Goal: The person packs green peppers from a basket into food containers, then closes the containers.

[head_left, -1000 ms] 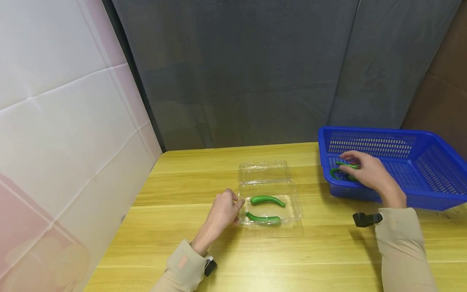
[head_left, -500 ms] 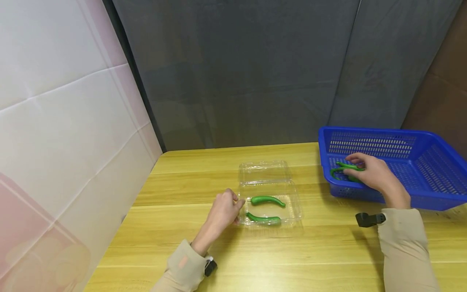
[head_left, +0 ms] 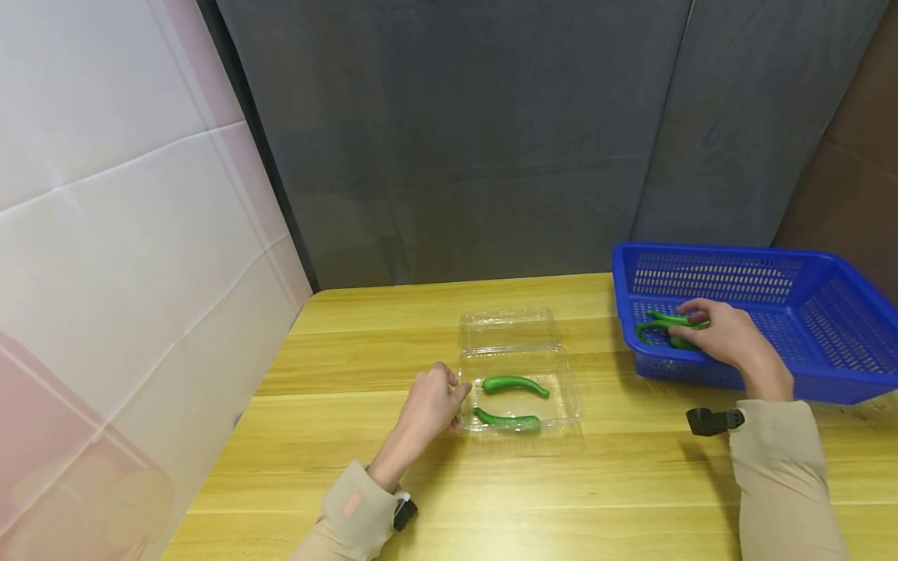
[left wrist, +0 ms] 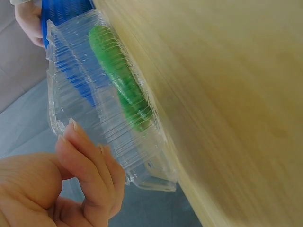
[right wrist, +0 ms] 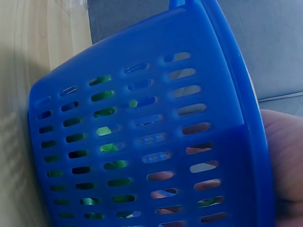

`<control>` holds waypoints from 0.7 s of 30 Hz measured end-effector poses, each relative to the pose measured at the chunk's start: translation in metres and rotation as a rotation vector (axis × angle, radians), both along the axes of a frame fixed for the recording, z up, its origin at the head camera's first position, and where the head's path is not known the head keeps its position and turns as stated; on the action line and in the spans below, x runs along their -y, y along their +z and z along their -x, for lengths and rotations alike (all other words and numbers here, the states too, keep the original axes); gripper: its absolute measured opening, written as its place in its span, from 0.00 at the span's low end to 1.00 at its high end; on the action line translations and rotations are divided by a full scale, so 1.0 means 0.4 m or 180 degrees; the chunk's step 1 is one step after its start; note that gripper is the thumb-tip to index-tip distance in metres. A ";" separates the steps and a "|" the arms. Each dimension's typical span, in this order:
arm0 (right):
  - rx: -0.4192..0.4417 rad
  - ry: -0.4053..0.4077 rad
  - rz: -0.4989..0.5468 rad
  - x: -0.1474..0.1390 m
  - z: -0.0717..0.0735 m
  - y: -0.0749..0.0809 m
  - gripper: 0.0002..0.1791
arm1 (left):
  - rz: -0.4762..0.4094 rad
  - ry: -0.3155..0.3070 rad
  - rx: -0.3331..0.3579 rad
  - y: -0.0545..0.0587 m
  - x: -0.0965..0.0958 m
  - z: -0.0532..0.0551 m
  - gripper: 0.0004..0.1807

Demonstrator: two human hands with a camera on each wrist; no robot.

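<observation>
A clear plastic clamshell box (head_left: 519, 366) lies opened on the table with two green chili peppers (head_left: 514, 385) in its near half. At its left side my left hand (head_left: 429, 399) pinches the rim, and in the left wrist view the curled fingers (left wrist: 92, 172) meet the clear edge. My right hand (head_left: 733, 336) reaches into the blue basket (head_left: 814, 386), thumb and fingers curved around a green chili pepper (head_left: 666, 317). More green peppers lie under and beside it. In the right wrist view the basket wall hides most of that hand.
The blue basket stands at the table's right, its slotted near wall (right wrist: 118, 123) rising between the right wrist and the peppers. A grey cloth backdrop (head_left: 456, 156) stands behind the wooden table (head_left: 561, 499). A pale printed sheet (head_left: 140, 234) hangs on the left.
My right hand has shifted slightly to the right inside the basket, showing more of the peppers at its left. The left hand and the clear box have stayed in place.
</observation>
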State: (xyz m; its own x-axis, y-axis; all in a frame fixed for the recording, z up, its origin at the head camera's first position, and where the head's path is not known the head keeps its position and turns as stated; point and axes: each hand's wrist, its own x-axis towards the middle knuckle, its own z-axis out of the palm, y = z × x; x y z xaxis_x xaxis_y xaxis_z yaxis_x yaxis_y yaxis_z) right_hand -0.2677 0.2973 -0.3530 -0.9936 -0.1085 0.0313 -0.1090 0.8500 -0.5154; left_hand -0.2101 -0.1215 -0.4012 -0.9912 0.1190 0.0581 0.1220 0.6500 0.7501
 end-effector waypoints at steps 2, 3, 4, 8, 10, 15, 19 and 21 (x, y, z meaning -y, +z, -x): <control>0.0019 0.0005 -0.0028 0.000 0.001 -0.001 0.29 | 0.0002 0.0000 -0.0002 0.000 0.000 0.000 0.11; 0.0022 0.0010 -0.0043 0.000 0.001 -0.001 0.29 | 0.0005 0.0000 -0.0004 0.000 0.000 0.000 0.11; 0.0021 0.0014 -0.0053 0.000 0.002 -0.001 0.29 | 0.0007 0.0002 -0.0006 0.000 0.000 -0.001 0.11; 0.0030 0.0025 -0.0067 0.001 0.004 -0.002 0.28 | 0.0016 0.0010 -0.0007 0.002 0.000 -0.001 0.11; 0.0034 0.0023 -0.0063 0.001 0.004 -0.002 0.28 | 0.0018 0.0013 -0.0006 0.002 0.000 -0.001 0.12; 0.0070 0.0006 -0.0068 -0.001 0.003 -0.003 0.28 | 0.0015 0.0007 -0.0018 0.002 0.000 -0.002 0.12; 0.0132 0.0010 -0.0069 -0.004 0.001 -0.002 0.29 | 0.0006 0.0005 -0.0004 0.001 0.000 -0.001 0.12; 0.0178 0.0020 -0.0084 -0.006 0.000 -0.002 0.30 | -0.0001 -0.0002 -0.0002 0.001 0.000 -0.002 0.12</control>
State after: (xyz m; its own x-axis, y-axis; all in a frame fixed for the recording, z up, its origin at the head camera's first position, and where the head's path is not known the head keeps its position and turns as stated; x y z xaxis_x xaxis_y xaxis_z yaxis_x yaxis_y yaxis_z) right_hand -0.2678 0.2995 -0.3538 -0.9930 -0.1148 -0.0271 -0.0861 0.8627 -0.4982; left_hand -0.2095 -0.1217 -0.4007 -0.9911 0.1197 0.0587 0.1229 0.6496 0.7503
